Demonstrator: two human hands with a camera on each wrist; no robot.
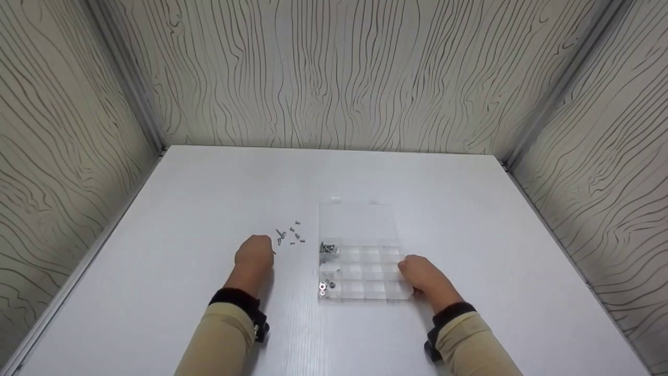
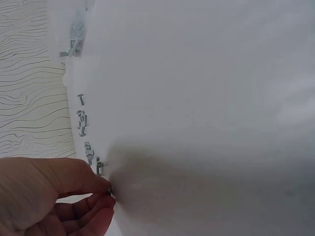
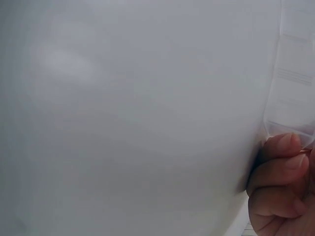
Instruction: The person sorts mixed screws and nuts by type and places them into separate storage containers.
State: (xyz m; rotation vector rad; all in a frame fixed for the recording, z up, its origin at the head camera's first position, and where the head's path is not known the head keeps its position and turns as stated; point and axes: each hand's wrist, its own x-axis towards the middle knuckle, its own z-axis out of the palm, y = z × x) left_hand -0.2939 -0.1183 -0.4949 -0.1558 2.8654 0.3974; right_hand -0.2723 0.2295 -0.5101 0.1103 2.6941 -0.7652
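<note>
both sleeves reach in from six o'clock: left grip (image 1: 254, 257) pinches a screw (image 2: 110, 189) beside loose screws (image 1: 290, 235); right grip (image 1: 424, 278) holds the box (image 1: 360, 250) at its three o'clock edge. best keep the pinch firm, the box steady on the desk (image 1: 209, 198).

The organizer box (image 1: 360, 250) is of clear, glossy plastic, and the small screws (image 1: 291, 235) beside it are bright, shiny metal. The desk (image 1: 182, 209) has a white, matt surface (with a faint wood grain), and the sleeves (image 1: 224, 339) look like soft beige cloth.

Small silver screws (image 1: 290, 235) (scattered) beside clear compartment box (image 1: 360, 261)
</note>
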